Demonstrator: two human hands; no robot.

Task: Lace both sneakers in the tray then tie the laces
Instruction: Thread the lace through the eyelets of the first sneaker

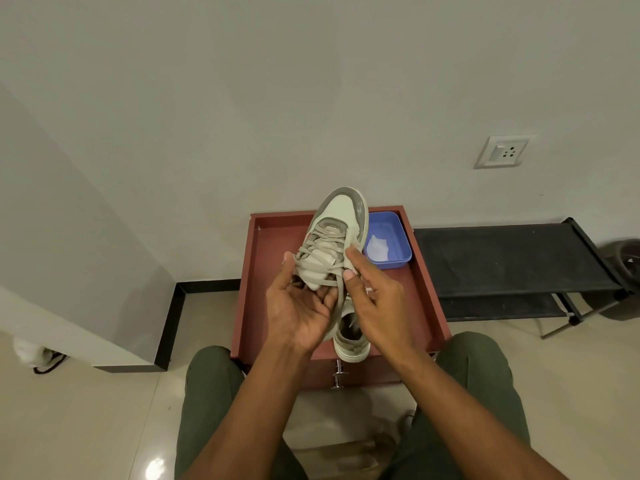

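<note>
Here I see both hands raised over the tray (429,296), holding one sneaker (337,233) up with its toe pointing away and tilted to the right. My left hand (301,306) cups the shoe from below on its left side, palm up, fingers curled round the heel end and the thumb reaching up by the left eyelets; its grip is closed on the sneaker. My right hand (377,303) sits on the right side, thumb and forefinger pressed against the shoe's edge where a lace (341,292) comes out; I take that grip as pinched on the lace, which hangs down between the two hands. The lace already crosses the tongue in several rows. Below the hands, the second sneaker (349,337) lies in the tray near its front edge, heel toward me, partly hidden by the wrists. A blue tub (398,244) stands in the tray's far right corner, just beside the raised shoe's toe, with something pale and crumpled inside that I cannot make out. The tray is reddish brown and sits low in front of my knees (481,375). To the right, against the wall, stands a black rack (512,258), and a wall socket (504,152) is above it.
</note>
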